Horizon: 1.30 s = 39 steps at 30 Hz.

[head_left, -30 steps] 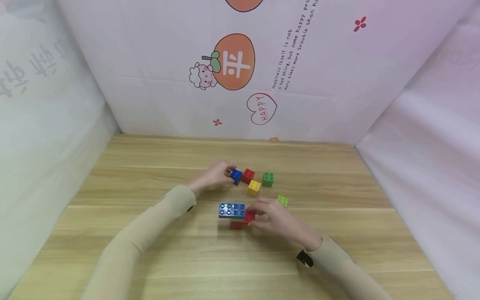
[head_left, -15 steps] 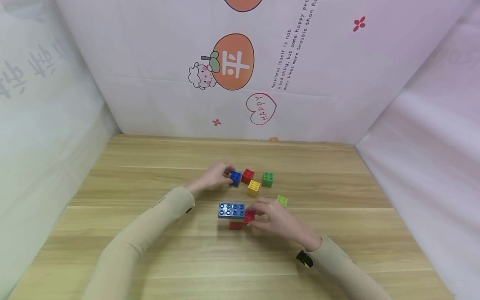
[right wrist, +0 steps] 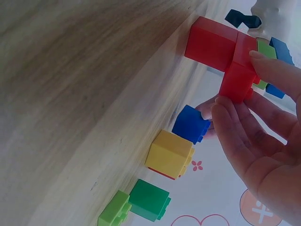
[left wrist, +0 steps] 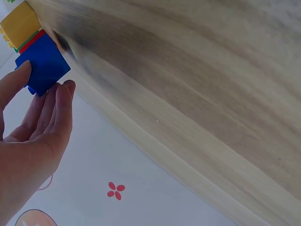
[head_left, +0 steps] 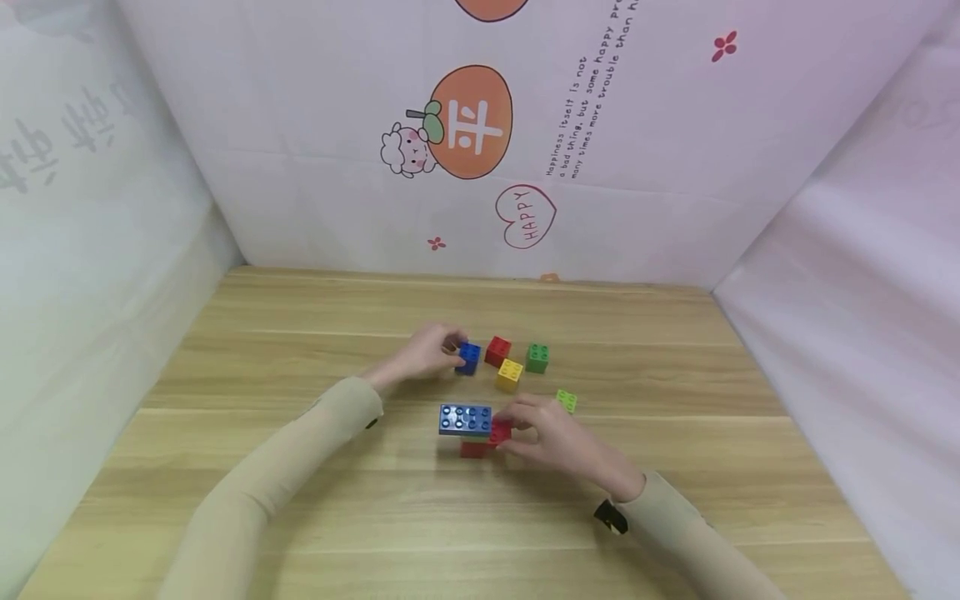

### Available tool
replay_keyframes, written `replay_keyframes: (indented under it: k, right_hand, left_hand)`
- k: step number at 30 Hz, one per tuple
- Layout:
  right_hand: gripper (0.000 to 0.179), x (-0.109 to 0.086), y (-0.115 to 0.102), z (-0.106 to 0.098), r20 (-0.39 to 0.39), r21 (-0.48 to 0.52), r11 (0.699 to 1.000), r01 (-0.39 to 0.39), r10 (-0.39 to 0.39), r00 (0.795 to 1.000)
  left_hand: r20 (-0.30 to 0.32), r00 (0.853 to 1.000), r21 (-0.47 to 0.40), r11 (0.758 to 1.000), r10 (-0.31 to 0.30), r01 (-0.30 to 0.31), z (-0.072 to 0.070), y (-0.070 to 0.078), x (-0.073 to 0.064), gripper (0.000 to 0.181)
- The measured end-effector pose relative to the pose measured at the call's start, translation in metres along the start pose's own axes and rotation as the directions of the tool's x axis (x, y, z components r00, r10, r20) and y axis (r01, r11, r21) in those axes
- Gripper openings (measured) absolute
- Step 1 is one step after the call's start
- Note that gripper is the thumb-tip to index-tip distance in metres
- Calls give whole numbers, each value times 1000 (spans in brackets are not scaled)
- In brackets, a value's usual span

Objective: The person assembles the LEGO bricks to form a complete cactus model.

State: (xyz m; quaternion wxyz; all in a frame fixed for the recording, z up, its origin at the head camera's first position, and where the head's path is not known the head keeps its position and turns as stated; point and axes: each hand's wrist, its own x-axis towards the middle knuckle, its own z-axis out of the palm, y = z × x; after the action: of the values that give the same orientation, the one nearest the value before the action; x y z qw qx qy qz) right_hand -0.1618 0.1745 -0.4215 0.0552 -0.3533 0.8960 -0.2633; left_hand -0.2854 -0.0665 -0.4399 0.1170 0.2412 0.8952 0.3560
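Bench (head_left: 360, 517) with block stack (head_left: 465, 420); both hands occupied.
Left hand (head_left: 429, 350), far: thumb and fingertips pinching the small blue block (head_left: 468, 357). Right hand (head_left: 553, 433), near: pinching the stack's upper red block (right wrist: 239, 80). Stack: long blue block (right wrist: 282, 51) on top, green piece (right wrist: 266, 48) beneath, then upper red block, offset right over lower red block (right wrist: 211, 44). Loose, beyond the stack: red block (head_left: 498, 351), yellow block (head_left: 510, 376), green block (head_left: 537, 357); light green block (head_left: 567, 401) nearer, right. Change: small blue block shifted slightly left, widening its gap from the loose red; judged separated for handling. Obscured: green piece, mostly covered in the head view; light green block, partly behind the right hand; whether small blue block touches the bench, cannot tell.
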Motion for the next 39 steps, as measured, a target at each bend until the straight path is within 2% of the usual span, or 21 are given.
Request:
replay_keyframes:
  k: [11, 24, 39]
  right_hand:
    - [31, 0, 2, 2, -17, 7, 1000, 6, -6, 1000]
    - [29, 0, 2, 1, -9, 10, 1000, 6, -6, 1000]
    - [30, 1, 5, 2, -53, -14, 1000, 0, 0, 999]
  left_hand:
    - [-22, 1000, -11, 1000, -4, 4, -11, 5, -16, 35]
    - [-40, 997, -35, 998, 59, -60, -24, 14, -33, 37]
    - [-91, 991, -58, 993, 96, -102, -33, 18, -55, 40]
